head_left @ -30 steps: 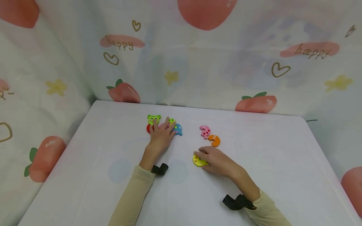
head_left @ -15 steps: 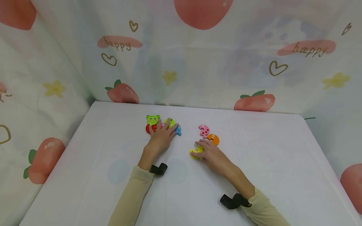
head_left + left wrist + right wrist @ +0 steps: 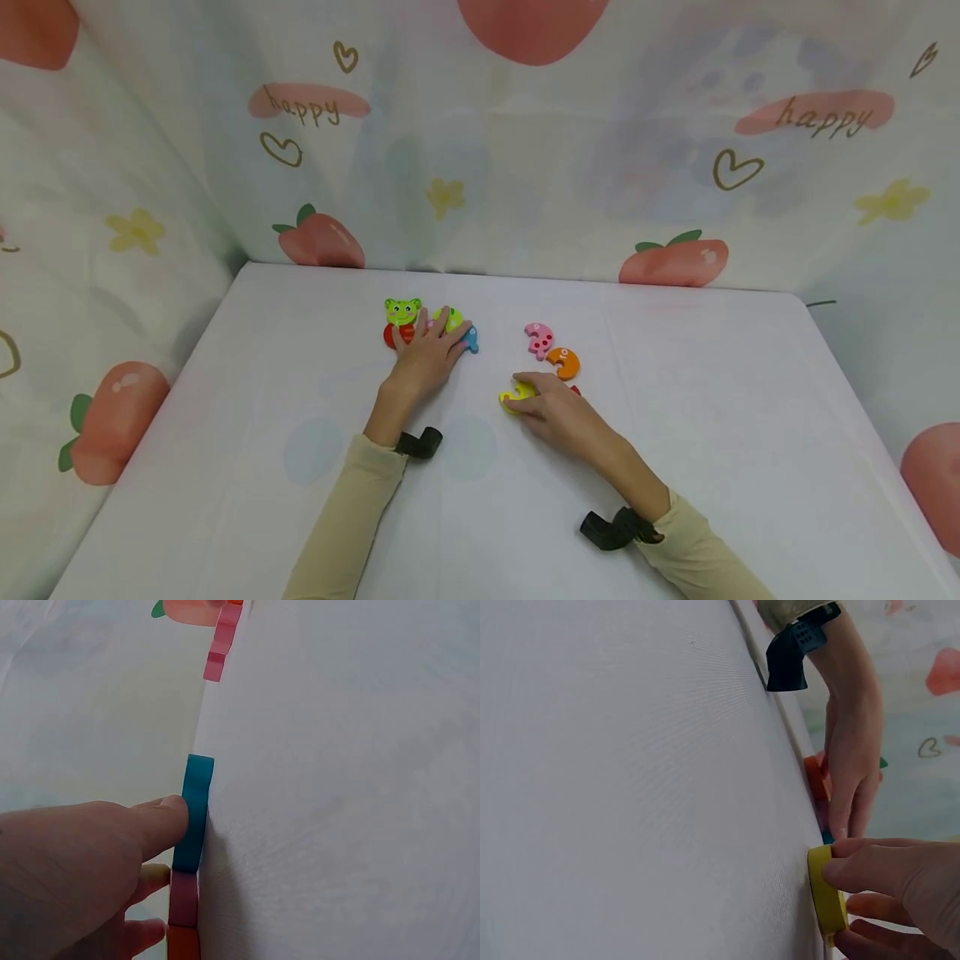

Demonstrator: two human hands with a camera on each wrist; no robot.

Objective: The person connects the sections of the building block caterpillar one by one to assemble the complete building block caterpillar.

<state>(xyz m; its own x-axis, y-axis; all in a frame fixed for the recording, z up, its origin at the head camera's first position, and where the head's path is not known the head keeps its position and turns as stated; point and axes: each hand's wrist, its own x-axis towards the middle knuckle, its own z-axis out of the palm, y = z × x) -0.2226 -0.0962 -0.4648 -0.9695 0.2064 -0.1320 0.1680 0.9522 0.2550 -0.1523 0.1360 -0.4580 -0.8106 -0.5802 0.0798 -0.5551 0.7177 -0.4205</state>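
My left hand (image 3: 425, 360) rests with spread fingers on a row of joined, flat animal puzzle pieces. A green frog-like head (image 3: 402, 311) tops a red piece (image 3: 390, 337) at the row's left end, with a light green piece (image 3: 453, 317) and a blue piece (image 3: 472, 338) to the right. In the left wrist view the thumb touches the edge of the blue piece (image 3: 198, 814). My right hand (image 3: 558, 412) pinches a yellow curved puzzle piece (image 3: 521, 389) between thumb and fingers; the right wrist view shows the thumb on the yellow piece's edge (image 3: 825, 900).
A pink dotted piece (image 3: 539, 337) and an orange piece (image 3: 568, 362) marked 10 lie beyond my right hand. A bit of red (image 3: 575, 390) peeks out behind that hand. The white table (image 3: 675, 467) meets a patterned cloth (image 3: 540, 167) at the back.
My right hand has moved the yellow piece forward and slightly left, its grip shifting on the way. A bit of red now shows behind it. The left hand stays on the row.
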